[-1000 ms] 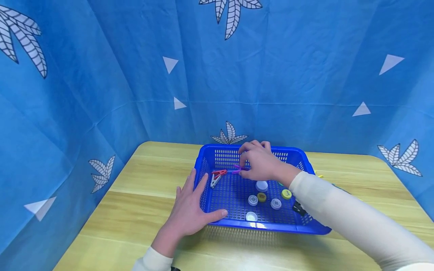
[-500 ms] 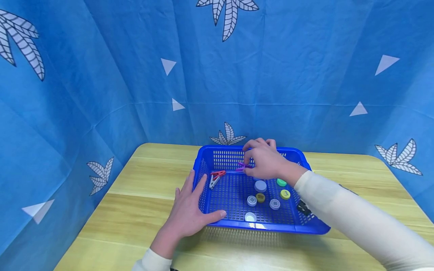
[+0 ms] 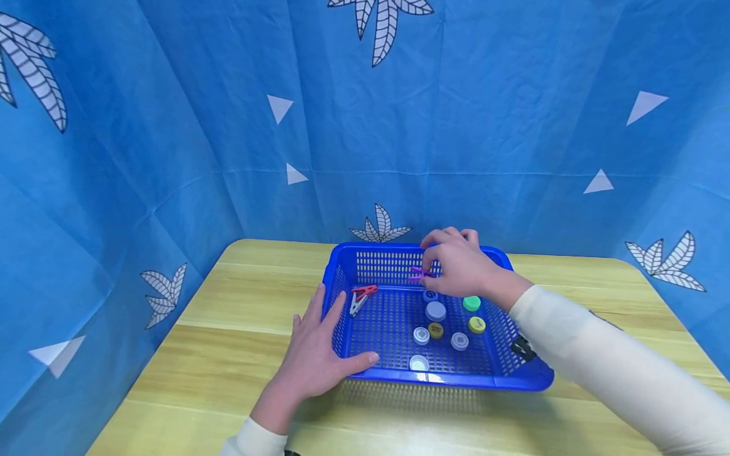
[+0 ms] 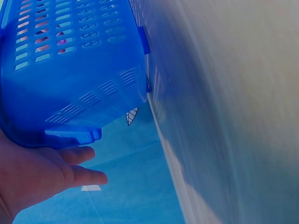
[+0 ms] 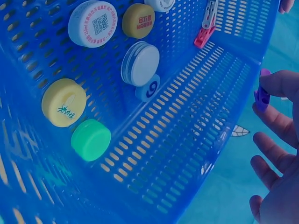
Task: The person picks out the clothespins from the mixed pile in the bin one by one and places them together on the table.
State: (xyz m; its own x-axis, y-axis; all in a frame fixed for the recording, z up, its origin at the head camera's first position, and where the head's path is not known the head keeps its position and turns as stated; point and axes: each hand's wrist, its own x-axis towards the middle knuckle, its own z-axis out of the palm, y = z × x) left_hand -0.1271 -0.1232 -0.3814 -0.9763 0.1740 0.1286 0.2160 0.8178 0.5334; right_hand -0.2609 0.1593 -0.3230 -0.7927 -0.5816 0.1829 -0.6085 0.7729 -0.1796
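A blue plastic basket [image 3: 456, 380] stands on the wooden table. My left hand [image 3: 313, 358] rests at its front-left corner, fingers spread along the left side and thumb over the front rim. Above the basket's back part, my right hand [image 3: 464, 267] pinches a purple clothespin [image 5: 263, 91] between thumb and index finger; the other fingers are loosely bent. A red clothespin [image 3: 365, 290] and a white clothespin [image 3: 358, 305] lie together at the basket's left. Farther right on its floor are several bottle caps, among them a green cap [image 5: 91, 140] and a yellow cap [image 5: 64, 102].
Inside the basket, a black clip [image 3: 521, 348] lies at the right end, partly behind my sleeve. A white cap [image 3: 419, 363] sits near the front wall. Blue patterned cloth [image 3: 485, 126] hangs behind the wooden table [image 3: 251, 310] and along its left side.
My right hand has moved a little to the right and up, carrying the purple clothespin with it. The left hand stays at the basket's corner. The view has shifted slightly.
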